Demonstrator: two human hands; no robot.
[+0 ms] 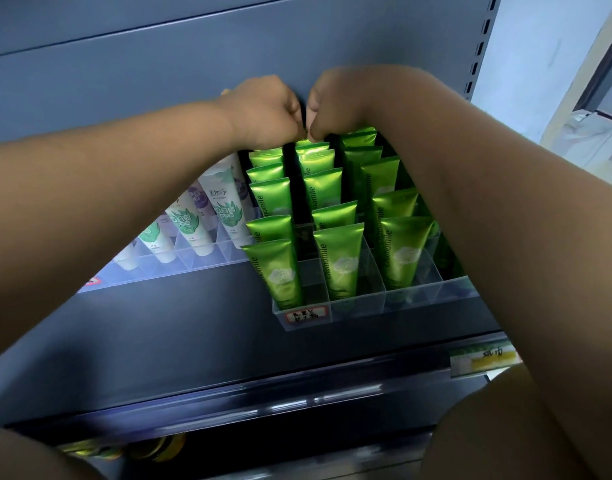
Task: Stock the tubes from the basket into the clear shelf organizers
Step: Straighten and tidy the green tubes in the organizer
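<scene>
Hands' grip: the left hand (263,109) and right hand (335,102) curl together over the back of the middle row, fingertips turned away; whether they pinch anything cannot be told.
Rear tubes: the hindmost green tubes (313,152) show only their crimped tops.
Clear organizer (360,303): its right side is hidden behind the right forearm.
White tubes (225,202): the leftmost are covered by the left forearm.
Handwritten label (306,315): too small to read.
Price tag (484,360): blurred, its right end hidden by the arm.
Yellow shapes (152,448): dark, blurred, unidentifiable.
</scene>
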